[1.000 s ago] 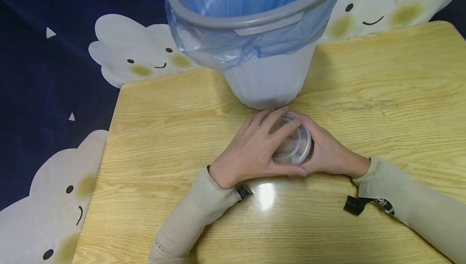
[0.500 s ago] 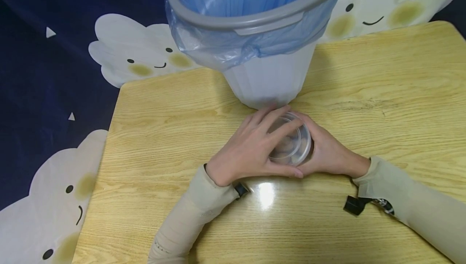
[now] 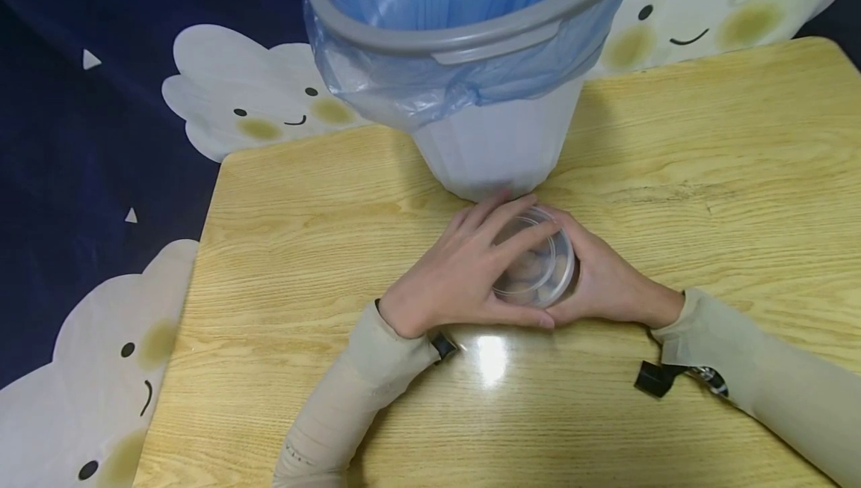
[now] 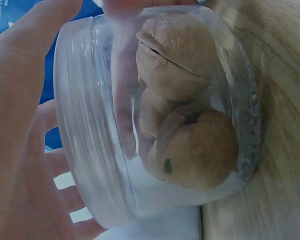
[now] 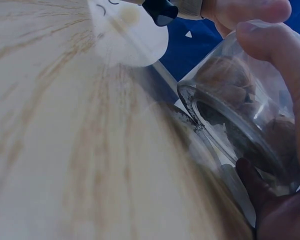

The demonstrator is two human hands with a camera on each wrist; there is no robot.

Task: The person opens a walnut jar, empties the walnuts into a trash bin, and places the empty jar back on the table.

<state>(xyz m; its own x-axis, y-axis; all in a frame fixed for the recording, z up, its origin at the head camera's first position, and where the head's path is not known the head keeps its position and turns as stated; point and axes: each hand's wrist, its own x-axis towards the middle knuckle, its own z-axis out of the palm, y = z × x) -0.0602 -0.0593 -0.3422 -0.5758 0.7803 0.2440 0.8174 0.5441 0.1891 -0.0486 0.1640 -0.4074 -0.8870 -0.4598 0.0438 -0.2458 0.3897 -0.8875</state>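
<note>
A clear plastic jar (image 3: pixel 561 279) with walnuts (image 4: pixel 197 150) inside stands on the table in front of the bin. Over its top, my left hand (image 3: pixel 464 267) grips the clear lid (image 4: pixel 87 125), fingers spread across it and thumb along the near rim. My right hand (image 3: pixel 602 275) holds the jar's body from the right side. In the right wrist view the right thumb lies along the jar wall, and the jar's base is tilted toward the camera. Part of the lid is hidden under the left hand in the head view.
Directly behind the hands stands a white bin (image 3: pixel 501 148) with a grey rim and a blue liner bag (image 3: pixel 430 92). The wooden table (image 3: pixel 289 249) reaches a dark blue backdrop (image 3: pixel 60 174) with white smiling clouds.
The left hand has turned slightly on the lid, its thumb and wrist shifting a little to the left. The right hand and the jar stay in place.
</note>
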